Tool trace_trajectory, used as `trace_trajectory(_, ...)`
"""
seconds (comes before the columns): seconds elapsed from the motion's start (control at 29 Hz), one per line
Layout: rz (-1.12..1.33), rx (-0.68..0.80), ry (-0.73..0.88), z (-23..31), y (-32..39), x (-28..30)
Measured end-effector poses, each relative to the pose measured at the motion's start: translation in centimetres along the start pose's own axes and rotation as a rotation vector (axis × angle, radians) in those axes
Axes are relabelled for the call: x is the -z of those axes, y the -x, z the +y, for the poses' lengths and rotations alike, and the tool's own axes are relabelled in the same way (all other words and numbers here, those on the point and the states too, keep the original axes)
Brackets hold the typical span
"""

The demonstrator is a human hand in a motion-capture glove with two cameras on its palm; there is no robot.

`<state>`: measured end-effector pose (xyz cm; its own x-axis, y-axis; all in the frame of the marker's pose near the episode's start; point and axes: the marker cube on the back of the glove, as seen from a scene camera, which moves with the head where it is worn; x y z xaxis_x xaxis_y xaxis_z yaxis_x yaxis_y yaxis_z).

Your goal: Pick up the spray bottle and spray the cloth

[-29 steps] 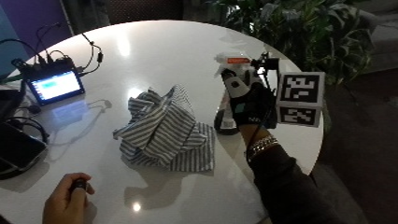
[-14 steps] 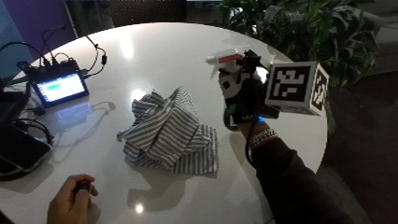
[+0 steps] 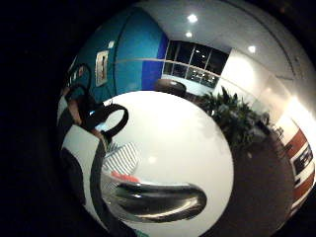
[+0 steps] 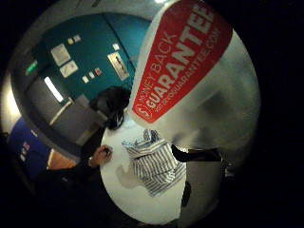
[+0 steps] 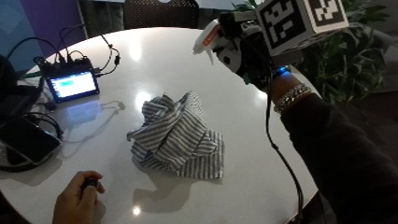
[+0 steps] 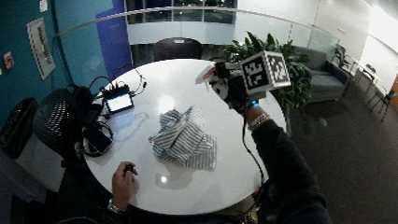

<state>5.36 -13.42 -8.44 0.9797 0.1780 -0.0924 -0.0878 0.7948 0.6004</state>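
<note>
My gloved right hand (image 5: 249,53) grips the spray bottle (image 5: 211,37), a white bottle with a red-marked head, and holds it in the air above the table's far right part. The nozzle points left, toward the side where the cloth lies. The striped grey-and-white cloth (image 5: 177,137) sits crumpled in a heap on the white round table (image 5: 155,60), below and to the left of the bottle. In the thumb side palm view the bottle's red label (image 4: 185,52) is close to the palm, with the cloth (image 4: 154,161) beyond it. The wide view shows the hand (image 6: 235,89) above the cloth (image 6: 183,137).
A small lit screen device (image 5: 71,86) with cables stands at the table's far left. Black gear (image 5: 18,140) lies at the left edge. The person's bare left hand (image 5: 78,200) rests near the front edge holding a small dark thing. Plants (image 6: 267,56) stand behind the table.
The hand has lifted the bottle off the table and raised it higher, with the nozzle now turned toward the cloth. The cloth has not moved.
</note>
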Motion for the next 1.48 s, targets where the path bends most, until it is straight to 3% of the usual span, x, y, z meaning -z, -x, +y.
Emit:
trace_trajectory(0.31,0.301,0.299,0.22,-1.9,2.3,-1.4)
trace_trajectory(0.83,0.503,0.594,0.416,3.2,5.9,-6.3)
trace_trajectory(1.21,0.525,0.642,0.45,4.9,6.7,-8.2)
trace_trajectory(1.48,0.34,0.508,0.385,1.6,9.3,-6.4)
